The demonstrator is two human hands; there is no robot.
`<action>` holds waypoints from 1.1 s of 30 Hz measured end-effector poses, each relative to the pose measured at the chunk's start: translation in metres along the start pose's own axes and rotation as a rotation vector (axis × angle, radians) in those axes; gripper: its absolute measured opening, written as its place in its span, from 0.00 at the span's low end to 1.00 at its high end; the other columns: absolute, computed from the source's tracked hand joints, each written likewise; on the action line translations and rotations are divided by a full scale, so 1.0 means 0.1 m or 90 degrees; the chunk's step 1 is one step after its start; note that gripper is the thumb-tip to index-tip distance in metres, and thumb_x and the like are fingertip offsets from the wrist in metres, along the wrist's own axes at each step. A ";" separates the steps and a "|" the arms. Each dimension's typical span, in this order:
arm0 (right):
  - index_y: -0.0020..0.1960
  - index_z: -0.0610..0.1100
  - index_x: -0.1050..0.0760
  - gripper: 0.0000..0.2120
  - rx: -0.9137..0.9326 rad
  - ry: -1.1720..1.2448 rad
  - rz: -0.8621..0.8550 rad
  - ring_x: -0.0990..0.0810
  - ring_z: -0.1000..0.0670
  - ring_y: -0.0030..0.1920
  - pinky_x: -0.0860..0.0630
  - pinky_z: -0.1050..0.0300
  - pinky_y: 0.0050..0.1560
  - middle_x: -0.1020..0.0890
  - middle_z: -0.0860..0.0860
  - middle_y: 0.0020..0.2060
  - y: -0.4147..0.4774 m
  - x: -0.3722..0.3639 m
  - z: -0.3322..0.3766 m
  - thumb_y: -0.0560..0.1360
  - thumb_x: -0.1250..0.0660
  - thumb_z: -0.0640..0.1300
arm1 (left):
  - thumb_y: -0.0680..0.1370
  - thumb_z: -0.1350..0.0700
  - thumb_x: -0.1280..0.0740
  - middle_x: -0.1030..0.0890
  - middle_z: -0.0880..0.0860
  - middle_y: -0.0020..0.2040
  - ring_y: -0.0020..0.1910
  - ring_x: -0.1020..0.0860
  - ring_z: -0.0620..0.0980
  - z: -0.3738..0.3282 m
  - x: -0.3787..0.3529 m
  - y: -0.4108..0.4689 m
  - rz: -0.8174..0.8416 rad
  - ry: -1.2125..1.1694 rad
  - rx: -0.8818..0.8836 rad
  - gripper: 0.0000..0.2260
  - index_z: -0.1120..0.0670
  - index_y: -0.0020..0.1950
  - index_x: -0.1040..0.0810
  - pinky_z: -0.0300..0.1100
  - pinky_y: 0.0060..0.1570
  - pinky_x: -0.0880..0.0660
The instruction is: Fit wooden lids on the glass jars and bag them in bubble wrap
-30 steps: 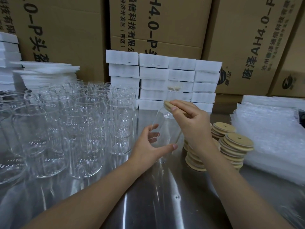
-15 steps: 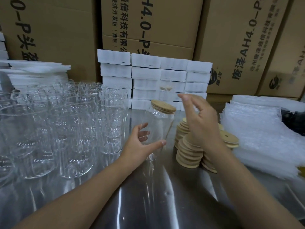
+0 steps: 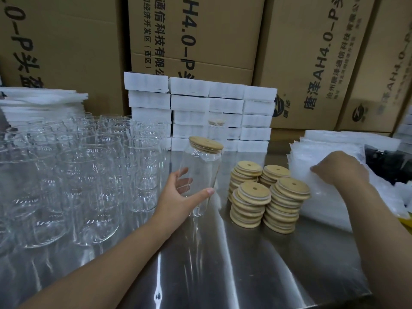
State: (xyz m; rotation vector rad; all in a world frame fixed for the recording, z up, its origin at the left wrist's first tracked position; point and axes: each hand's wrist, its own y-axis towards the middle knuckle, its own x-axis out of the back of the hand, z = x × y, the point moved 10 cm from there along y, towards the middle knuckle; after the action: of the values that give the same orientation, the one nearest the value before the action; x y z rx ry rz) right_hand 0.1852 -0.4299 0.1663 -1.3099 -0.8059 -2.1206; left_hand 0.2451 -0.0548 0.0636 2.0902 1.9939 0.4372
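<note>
My left hand (image 3: 178, 197) grips a clear glass jar (image 3: 201, 172) around its lower half, held tilted above the steel table. A round wooden lid (image 3: 206, 144) sits on the jar's mouth. My right hand (image 3: 341, 168) rests on the pile of bubble wrap bags (image 3: 321, 181) at the right, fingers bent down into the top bag; whether it pinches one I cannot tell. Stacks of wooden lids (image 3: 267, 197), each with a small hole, stand between my hands.
Many open glass jars (image 3: 78, 175) crowd the table's left half. White foam boxes (image 3: 200, 112) are stacked at the back in front of large cardboard cartons (image 3: 200, 41). Flat white foam sheets (image 3: 42, 101) lie at the back left. Bare steel table (image 3: 245, 264) lies near me.
My right hand left the lid on the jar and moved right, past the lid stacks, onto the bubble wrap pile. My left hand kept holding the jar.
</note>
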 end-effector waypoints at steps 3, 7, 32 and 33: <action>0.56 0.42 0.21 0.16 0.034 0.025 -0.127 0.24 0.37 0.54 0.31 0.49 0.48 0.19 0.40 0.51 -0.08 0.27 0.08 0.78 0.37 0.53 | 0.56 0.36 0.23 0.23 0.43 0.60 0.60 0.25 0.40 -0.05 0.04 -0.01 -0.021 -0.005 -0.013 0.40 0.38 0.65 0.34 0.35 0.53 0.27; 0.52 0.47 0.20 0.12 0.237 0.248 -0.258 0.23 0.44 0.52 0.28 0.46 0.54 0.19 0.49 0.49 -0.45 0.61 0.54 0.77 0.35 0.55 | 0.55 0.33 0.26 0.23 0.42 0.60 0.61 0.25 0.40 -0.13 0.09 -0.03 -0.044 -0.004 -0.038 0.40 0.37 0.64 0.34 0.42 0.61 0.26; 0.51 0.51 0.20 0.14 0.417 0.459 0.303 0.22 0.54 0.54 0.28 0.61 0.53 0.19 0.56 0.48 -1.51 -0.87 1.93 0.78 0.39 0.35 | 0.60 0.39 0.24 0.24 0.31 0.55 0.60 0.25 0.35 -0.52 0.24 -0.19 -0.155 -0.046 -0.209 0.31 0.26 0.58 0.33 0.40 0.48 0.22; 0.53 0.50 0.19 0.15 0.474 0.345 0.224 0.22 0.54 0.52 0.30 0.64 0.49 0.19 0.55 0.48 -1.53 -0.76 1.94 0.78 0.40 0.35 | 0.59 0.39 0.24 0.23 0.32 0.56 0.61 0.25 0.36 -0.52 0.24 -0.19 -0.156 -0.046 -0.208 0.31 0.25 0.58 0.33 0.44 0.50 0.21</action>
State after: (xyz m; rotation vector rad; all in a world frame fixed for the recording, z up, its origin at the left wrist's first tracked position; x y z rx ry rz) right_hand 0.2272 -0.1769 0.1334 -0.4164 -0.9071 -1.5360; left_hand 0.2094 -0.0319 0.1071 1.6232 1.9507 0.5866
